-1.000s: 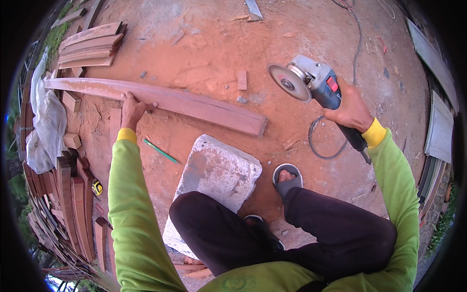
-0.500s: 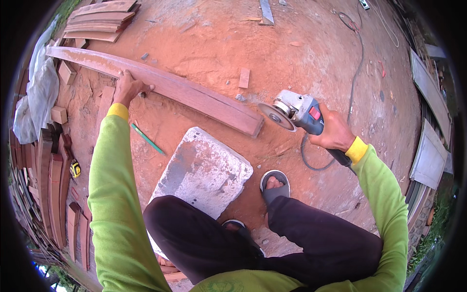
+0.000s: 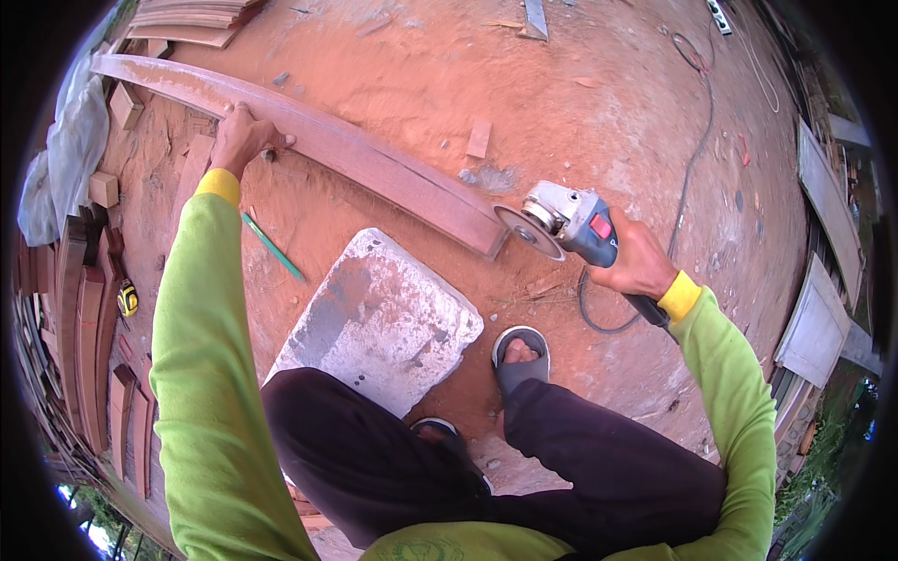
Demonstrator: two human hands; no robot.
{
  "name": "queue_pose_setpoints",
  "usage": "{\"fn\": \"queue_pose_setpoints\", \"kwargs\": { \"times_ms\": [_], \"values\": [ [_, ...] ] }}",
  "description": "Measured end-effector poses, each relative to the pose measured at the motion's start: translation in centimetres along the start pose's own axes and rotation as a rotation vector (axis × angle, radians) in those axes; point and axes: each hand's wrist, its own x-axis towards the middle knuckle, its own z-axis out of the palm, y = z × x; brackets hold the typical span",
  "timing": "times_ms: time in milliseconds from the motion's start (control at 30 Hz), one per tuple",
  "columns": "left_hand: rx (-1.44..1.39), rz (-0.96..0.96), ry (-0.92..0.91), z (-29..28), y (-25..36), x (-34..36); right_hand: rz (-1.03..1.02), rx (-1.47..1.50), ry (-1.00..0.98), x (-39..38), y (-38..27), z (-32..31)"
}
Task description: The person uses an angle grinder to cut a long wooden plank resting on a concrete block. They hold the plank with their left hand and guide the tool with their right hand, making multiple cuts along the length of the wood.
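A long, slightly curved wooden plank lies slantwise across the ground, dusted with reddish sawdust. My left hand grips its near edge toward the left end, thumb stretched along the wood. In my right hand is an angle grinder with a blue-grey body, a red switch and a metal head. Its round disc stands upright beside the plank's right end; whether the two touch I cannot tell. A dark power cord trails from the grinder up the right side.
A pale, worn block sits before my knees. A green pencil-like stick and a yellow tape measure lie to the left, near stacked curved wood pieces. A small wood offcut lies beyond the plank. A power strip is at far right.
The whole view has shifted and turned slightly. The grinder's disc appears a little nearer the plank's right end. My left hand keeps its hold on the plank.
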Motion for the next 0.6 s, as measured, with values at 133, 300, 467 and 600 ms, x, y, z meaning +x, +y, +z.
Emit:
{"fn": "queue_pose_setpoints", "kwargs": {
  "times_ms": [133, 300, 467, 600],
  "values": [
    [-0.005, 0.004, 0.007, -0.2, 0.4, -0.4, -0.002, -0.018, -0.010, 0.1, -0.1, 0.1],
    [-0.016, 0.016, -0.005, -0.4, 0.5, -0.7, 0.002, -0.019, -0.012, 0.3, -0.2, 0.3],
    [-0.034, 0.007, -0.001, -0.1, 0.1, -0.4, 0.019, -0.029, -0.029, 0.5, -0.3, 0.3],
    [0.030, 0.030, 0.103, 0.7, -0.5, 0.0, 0.018, -0.014, -0.031, 0.6, -0.4, 0.4]
  ]
}}
